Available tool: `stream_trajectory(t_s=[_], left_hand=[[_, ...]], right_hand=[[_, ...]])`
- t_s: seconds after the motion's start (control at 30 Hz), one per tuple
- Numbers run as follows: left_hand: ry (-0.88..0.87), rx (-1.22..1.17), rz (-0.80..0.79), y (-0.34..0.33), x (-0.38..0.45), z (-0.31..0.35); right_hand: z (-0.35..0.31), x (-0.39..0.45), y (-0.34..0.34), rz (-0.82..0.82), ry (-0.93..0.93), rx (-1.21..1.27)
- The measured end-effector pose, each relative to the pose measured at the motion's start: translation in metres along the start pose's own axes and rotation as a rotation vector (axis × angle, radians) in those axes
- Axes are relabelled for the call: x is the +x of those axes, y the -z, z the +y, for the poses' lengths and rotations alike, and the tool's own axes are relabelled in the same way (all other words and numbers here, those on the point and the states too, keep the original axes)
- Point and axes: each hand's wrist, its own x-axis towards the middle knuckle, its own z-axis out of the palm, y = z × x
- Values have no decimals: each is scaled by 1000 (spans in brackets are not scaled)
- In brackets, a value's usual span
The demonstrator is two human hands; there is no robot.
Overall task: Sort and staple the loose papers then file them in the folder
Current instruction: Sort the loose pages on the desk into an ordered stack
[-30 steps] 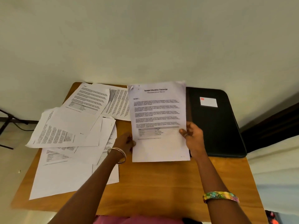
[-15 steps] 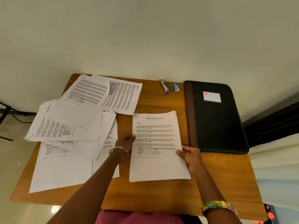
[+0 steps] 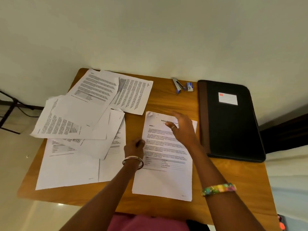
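Wooden table (image 3: pixel 233 177) bears stapled papers (image 3: pixel 165 180) lengthwise away; left hand (image 3: pixel 134 147) pins them, right hand (image 3: pixel 183 129) spread.

"Section 1" heading on the stapled document (image 3: pixel 164 157) — its title and other print too blurred to read

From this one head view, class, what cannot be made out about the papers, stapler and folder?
- Document: title hidden by the right hand; body text too small.
- Its top-left corner: staple or curl, too blurred.
- Loose papers: overlapping, lower sheets covered.
- Folder: closed, contents hidden; label unreadable.
- Stapler: small, details unclear.
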Motion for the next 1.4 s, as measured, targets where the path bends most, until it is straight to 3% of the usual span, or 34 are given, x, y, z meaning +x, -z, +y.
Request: stream_trajectory(t_s=[0.13,0.27,0.47,0.63,0.8,0.9,1.13,1.4], left_hand=[[-53,-33,-65,7,-3,2],[-71,-30,-88,14,-5,5],[-162,-67,-245,29,2,27],[-245,-83,-74,19,15,69],[-211,-110,126,7,14,83],[-199,-122,191,4,12,86],[-282,-102,220,-1,4,86],[-386,32,221,3,5,87]], right_hand=[[-17,36,-19,-112,168,12],[-27,46,-16,-154,51,293],[-29,45,-13,-133,40,298],[-30,41,-13,-76,145,279],[-33,43,-3,-75,65,348],[-31,39,-2,55,21,401],[-33,28,-13,111,238,261],[-34,30,-13,74,130,407]])
